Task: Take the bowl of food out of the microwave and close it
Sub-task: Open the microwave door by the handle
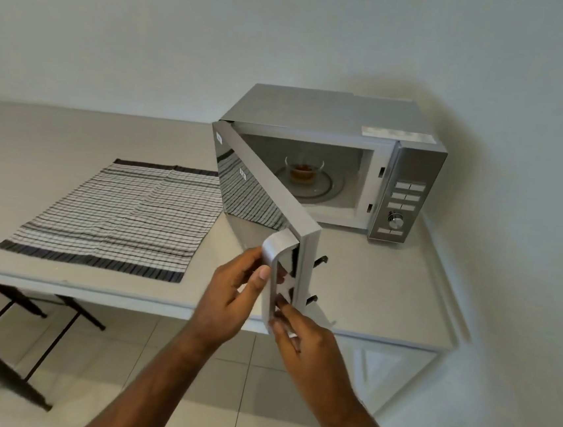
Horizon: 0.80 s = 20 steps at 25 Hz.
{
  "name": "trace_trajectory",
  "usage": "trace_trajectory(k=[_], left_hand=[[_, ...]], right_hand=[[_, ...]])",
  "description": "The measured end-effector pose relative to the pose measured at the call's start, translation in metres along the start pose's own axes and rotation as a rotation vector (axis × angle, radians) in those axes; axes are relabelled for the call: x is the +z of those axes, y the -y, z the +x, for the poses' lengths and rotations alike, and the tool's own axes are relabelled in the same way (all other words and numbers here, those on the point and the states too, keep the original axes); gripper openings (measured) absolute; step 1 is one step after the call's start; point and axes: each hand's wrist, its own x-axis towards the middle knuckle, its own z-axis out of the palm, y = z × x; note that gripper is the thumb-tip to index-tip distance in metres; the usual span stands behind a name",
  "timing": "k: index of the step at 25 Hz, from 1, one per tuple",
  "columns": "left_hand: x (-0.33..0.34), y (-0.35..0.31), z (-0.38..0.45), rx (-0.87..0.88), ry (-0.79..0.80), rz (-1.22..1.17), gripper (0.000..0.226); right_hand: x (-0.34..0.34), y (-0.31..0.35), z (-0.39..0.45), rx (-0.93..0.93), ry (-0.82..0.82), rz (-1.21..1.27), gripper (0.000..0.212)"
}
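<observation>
A silver microwave stands at the back right of a pale table. Its door is swung wide open toward me. Inside, a clear glass bowl with brown food sits on the turntable. My left hand grips the upper part of the door's silver handle, thumb across its front. My right hand holds the handle's lower end with its fingertips. Both hands are well in front of the cavity, away from the bowl.
A striped, checked cloth lies flat on the table left of the microwave. The control panel with buttons and a knob is on the microwave's right. A white wall stands behind and to the right. Black folding legs stand on the tiled floor at lower left.
</observation>
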Motion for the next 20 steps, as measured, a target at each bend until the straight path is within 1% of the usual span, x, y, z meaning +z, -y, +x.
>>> trace_trajectory(k=[4, 6, 8, 10, 13, 16, 20], left_hand=[[-0.034, 0.0, -0.025, -0.002, -0.122, -0.004, 0.044], [-0.052, 0.001, -0.032, -0.004, -0.185, 0.001, 0.045], [-0.068, 0.004, -0.038, -0.009, -0.242, 0.007, 0.041], [-0.084, 0.008, -0.044, -0.031, -0.288, 0.029, 0.045], [-0.1, 0.009, -0.052, -0.056, -0.362, 0.068, 0.052], [-0.109, 0.006, -0.055, -0.074, -0.436, 0.093, 0.044], [-0.118, 0.001, -0.061, -0.177, -0.516, 0.114, 0.043]], right_hand=[[0.025, 0.018, -0.019, -0.076, 0.13, 0.032, 0.053], [0.036, 0.026, -0.024, -0.12, 0.157, 0.048, 0.053], [0.041, 0.033, -0.024, -0.16, 0.139, 0.083, 0.043], [0.044, 0.035, -0.018, -0.187, 0.111, 0.11, 0.029], [0.039, 0.028, -0.005, -0.208, 0.07, 0.025, 0.015], [0.027, 0.007, 0.011, -0.21, -0.005, -0.105, 0.016], [0.005, -0.038, 0.032, -0.159, -0.058, -0.253, 0.024]])
